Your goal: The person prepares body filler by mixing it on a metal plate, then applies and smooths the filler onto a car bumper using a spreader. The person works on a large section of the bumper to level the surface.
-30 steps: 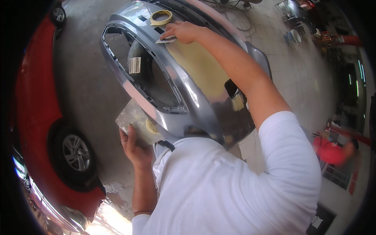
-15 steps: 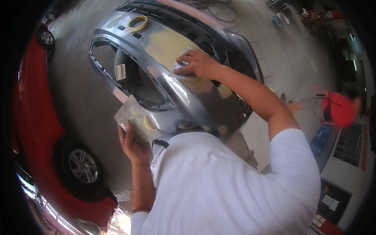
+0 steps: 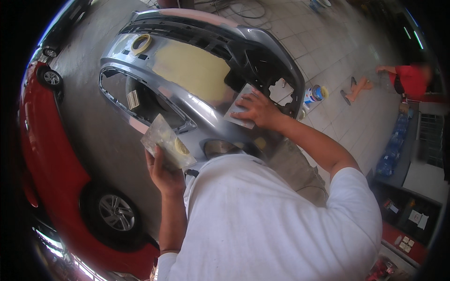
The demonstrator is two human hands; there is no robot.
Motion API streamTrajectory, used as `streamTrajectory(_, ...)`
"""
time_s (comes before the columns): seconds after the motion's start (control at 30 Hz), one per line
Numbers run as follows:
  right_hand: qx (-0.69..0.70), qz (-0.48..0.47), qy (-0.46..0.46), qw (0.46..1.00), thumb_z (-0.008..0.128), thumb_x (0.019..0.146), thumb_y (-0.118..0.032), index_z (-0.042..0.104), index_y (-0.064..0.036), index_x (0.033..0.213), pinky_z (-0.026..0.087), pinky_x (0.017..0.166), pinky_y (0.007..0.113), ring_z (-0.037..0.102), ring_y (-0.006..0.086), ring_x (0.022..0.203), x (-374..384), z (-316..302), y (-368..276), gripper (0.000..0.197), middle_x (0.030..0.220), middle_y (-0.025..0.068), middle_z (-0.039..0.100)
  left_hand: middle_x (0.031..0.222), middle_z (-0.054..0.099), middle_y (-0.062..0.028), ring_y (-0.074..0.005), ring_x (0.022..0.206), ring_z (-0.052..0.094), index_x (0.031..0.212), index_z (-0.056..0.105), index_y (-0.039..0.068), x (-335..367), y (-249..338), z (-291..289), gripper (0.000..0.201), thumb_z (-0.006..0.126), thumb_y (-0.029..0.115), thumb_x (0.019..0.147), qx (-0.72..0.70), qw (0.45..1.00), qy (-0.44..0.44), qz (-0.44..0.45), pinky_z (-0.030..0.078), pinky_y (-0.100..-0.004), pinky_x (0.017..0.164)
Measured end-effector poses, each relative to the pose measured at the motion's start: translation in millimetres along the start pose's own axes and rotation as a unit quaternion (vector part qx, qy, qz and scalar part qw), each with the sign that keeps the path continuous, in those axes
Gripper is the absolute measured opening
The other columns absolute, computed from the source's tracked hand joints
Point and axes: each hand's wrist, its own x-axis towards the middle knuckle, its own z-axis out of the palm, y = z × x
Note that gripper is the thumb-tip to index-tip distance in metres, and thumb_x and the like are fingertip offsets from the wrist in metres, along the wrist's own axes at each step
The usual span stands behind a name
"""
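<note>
A grey car bumper (image 3: 201, 110) lies in front of me, with a broad yellow putty patch (image 3: 192, 70) on its surface. My right hand (image 3: 259, 111) grips a flat pale spreader (image 3: 232, 113), its fingers laid along the top. It is over the bumper's darker right part, beside the patch's near end; whether the spreader touches the surface, I cannot tell. At the near left, my left hand (image 3: 165, 175) holds up a thin pale mixing plate (image 3: 159, 133) from below. A dab of yellow putty (image 3: 181, 146) sits on that plate.
A masking tape roll (image 3: 148, 46) rests on the bumper's far left. On the left stands a red car (image 3: 56, 168). Beyond the bumper's right side is a blue and white can (image 3: 313, 95). Someone in a red top (image 3: 412, 80) is farther right, near several large blue bottles (image 3: 396, 140).
My right hand has drawn the spreader off the yellow patch, rightward and closer to me. The left hand keeps hold of the plate. The whole view has shifted a little.
</note>
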Motion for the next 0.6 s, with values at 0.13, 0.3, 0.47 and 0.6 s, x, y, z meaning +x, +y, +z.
streamTrajectory(0.13, 0.181, 0.026, 0.113, 0.977, 0.072, 0.092, -0.029, 0.065, -0.0337, 0.140, 0.034, 0.119, 0.056, 0.054, 0.0304, 0.134, -16.4, -62.4, -39.4, 0.049, 0.142, 0.0053, 0.055, 0.133, 0.061, -0.0108, -0.0233, 0.121, 0.062, 0.147, 0.048, 0.006, -0.7, -12.8, 13.4, 0.041, 0.057, 0.015, 0.108, 0.018, 1.000, 0.015, 0.013, 0.051, -0.0399, 0.104)
streamTrajectory(0.3, 0.529, -0.059, 0.318, 0.785, 0.085, 0.084, -0.014, 0.059, -0.0194, 0.132, 0.046, 0.111, 0.052, 0.042, 0.0403, 0.142, 8.5, -91.9, -126.0, 0.054, 0.143, 0.0194, 0.042, 0.132, 0.061, -0.0096, -0.0187, 0.121, 0.060, 0.145, 0.048, 0.003, -2.0, -38.6, 61.9, 0.042, 0.055, 0.026, 0.111, 0.136, 0.989, -0.037, 0.042, 0.050, -0.0342, 0.103)
streamTrajectory(0.47, 0.257, 0.043, 0.223, 0.939, 0.084, 0.079, -0.016, 0.062, -0.0118, 0.126, 0.046, 0.110, 0.050, 0.056, 0.0378, 0.129, 5.0, -79.9, -62.7, 0.052, 0.133, 0.0140, 0.056, 0.133, 0.061, -0.0103, -0.0202, 0.121, 0.061, 0.145, 0.047, 0.003, 3.7, -12.3, 93.4, 0.041, 0.055, 0.022, 0.110, 0.052, 0.991, -0.081, 0.097, 0.050, -0.0368, 0.104)
streamTrajectory(0.6, 0.231, 0.166, 0.294, 0.912, 0.083, 0.079, -0.015, 0.068, -0.0110, 0.120, 0.045, 0.111, 0.050, 0.060, 0.0330, 0.125, 15.1, -83.4, -27.1, 0.044, 0.130, 0.0075, 0.063, 0.137, 0.059, -0.0087, -0.0231, 0.126, 0.059, 0.148, 0.046, 0.008, 37.6, 10.0, 75.6, 0.044, 0.056, 0.022, 0.108, 0.037, 0.990, -0.114, 0.080, 0.049, -0.0408, 0.107)
